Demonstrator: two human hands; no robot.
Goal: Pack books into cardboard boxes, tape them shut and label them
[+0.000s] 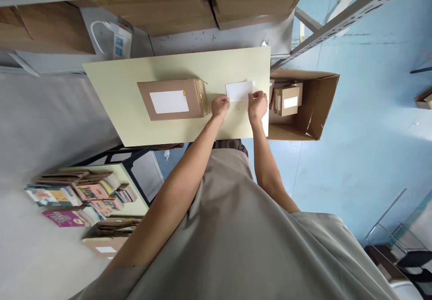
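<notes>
Between my two hands is a white label (240, 91) with a small yellow mark at its lower left corner. My left hand (220, 106) pinches that corner. At the label's right end, my right hand (257, 105) has its fingers closed on the edge. Both hands are over the pale yellow board (182, 132). To the left of my hands lies a closed brown cardboard box (196, 98), taped at its right end, with a white label (169, 102) on its top face.
Right of the board stands a large uncovered carton (319, 106) holding small labelled boxes (286, 101). Big cartons (155, 11) and a power strip (122, 42) sit on the grey shelf behind. A metal shelf post (337, 18) rises at right. Books (97, 192) are stacked lower left.
</notes>
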